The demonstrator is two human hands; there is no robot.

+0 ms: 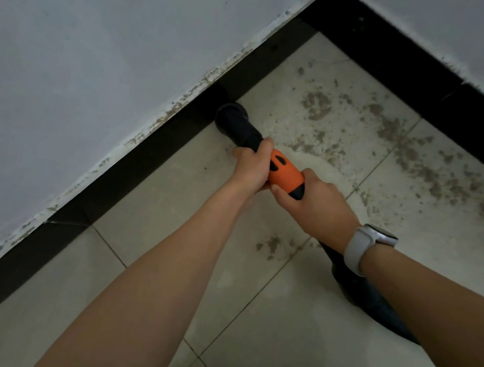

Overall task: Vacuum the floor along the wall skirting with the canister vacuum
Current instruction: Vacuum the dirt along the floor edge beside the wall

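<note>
The vacuum's orange handle (pixel 286 173) points toward the left wall, and its round black nozzle (pixel 233 117) sits on the floor against the black skirting (pixel 129 165). My left hand (pixel 253 166) grips the black tube just ahead of the orange part. My right hand (pixel 316 209), with a white watch on the wrist, grips the rear of the handle. The black hose (pixel 373 305) runs back under my right forearm. Grey dust and debris (pixel 399 144) lie scattered over the pale tiles toward the corner.
Two white walls meet in a corner at the top, each with black skirting (pixel 410 70) along its foot. Flaked paint marks the left wall's lower edge. Pale floor tiles (pixel 303 351) with thin grout lines stretch toward me.
</note>
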